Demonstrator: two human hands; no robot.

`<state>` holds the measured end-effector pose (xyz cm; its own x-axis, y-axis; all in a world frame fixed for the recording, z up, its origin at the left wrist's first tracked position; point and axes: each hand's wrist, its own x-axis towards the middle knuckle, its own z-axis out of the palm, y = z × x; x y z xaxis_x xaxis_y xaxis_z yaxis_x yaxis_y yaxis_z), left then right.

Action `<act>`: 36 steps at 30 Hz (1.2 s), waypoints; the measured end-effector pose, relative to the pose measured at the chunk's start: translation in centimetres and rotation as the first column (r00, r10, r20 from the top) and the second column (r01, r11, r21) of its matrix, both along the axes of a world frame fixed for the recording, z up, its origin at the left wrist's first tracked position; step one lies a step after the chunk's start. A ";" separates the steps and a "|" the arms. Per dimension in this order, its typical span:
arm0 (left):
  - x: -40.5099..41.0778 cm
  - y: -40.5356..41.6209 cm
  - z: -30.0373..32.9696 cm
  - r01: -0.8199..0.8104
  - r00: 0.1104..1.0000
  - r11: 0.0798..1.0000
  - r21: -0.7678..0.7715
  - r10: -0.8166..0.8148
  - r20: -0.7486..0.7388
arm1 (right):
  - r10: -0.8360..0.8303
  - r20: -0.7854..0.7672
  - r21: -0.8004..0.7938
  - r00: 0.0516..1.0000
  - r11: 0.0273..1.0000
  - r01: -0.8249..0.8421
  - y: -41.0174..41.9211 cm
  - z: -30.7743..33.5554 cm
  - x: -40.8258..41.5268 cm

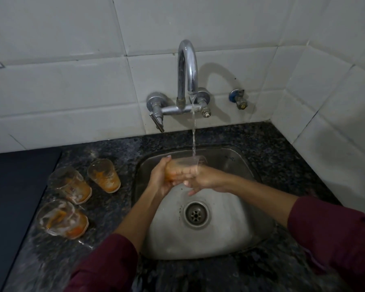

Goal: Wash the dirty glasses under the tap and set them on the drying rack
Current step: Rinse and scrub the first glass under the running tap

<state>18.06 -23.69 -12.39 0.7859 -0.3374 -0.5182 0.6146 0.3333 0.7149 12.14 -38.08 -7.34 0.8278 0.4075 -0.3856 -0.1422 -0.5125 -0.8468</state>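
Note:
Water runs from the chrome tap (187, 68) into a clear glass (185, 167) with orange residue, held over the steel sink (230, 234). My left hand (159, 179) grips the glass at its base end. My right hand (200, 179) reaches in from the right, its fingers inside or against the glass; which one is unclear. Three dirty glasses stand on the dark granite counter left of the sink: one at the back (103, 174), one in the middle (70, 184), one nearest me (61, 219). All three carry orange stains. No drying rack is in view.
A dark flat surface (13, 203) borders the counter on the far left. White tiled walls close the back and right. A small valve (237, 98) sticks out of the wall right of the tap. The sink drain (196, 214) lies below my hands.

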 end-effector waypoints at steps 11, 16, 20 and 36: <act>0.2 0.9 -0.2 -0.001 0.979 1.000 -0.019 -0.003 -0.202 | 0.228 0.510 -0.364 0.830 0.931 -0.033 -1.7 0.8 2.8; -1.3 1.7 -0.7 0.205 0.957 0.903 0.377 -0.266 0.117 | 0.024 0.116 0.053 0.993 0.998 -0.031 -2.3 0.6 2.5; -3.1 1.9 -0.8 0.457 0.889 0.882 0.113 -0.452 -0.071 | -0.061 -0.098 0.291 0.993 0.953 0.087 -1.7 -1.5 1.2; -4.3 1.3 -2.5 0.444 0.839 0.892 -0.080 -0.446 -0.313 | -0.464 -0.296 0.386 0.835 0.741 0.549 -0.8 -5.9 -2.4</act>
<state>13.73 -22.38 -14.85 0.3459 -0.6142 -0.7093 0.8888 -0.0277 0.4574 9.70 -38.84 -13.27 0.8992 0.1048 -0.4248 -0.4344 0.0968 -0.8955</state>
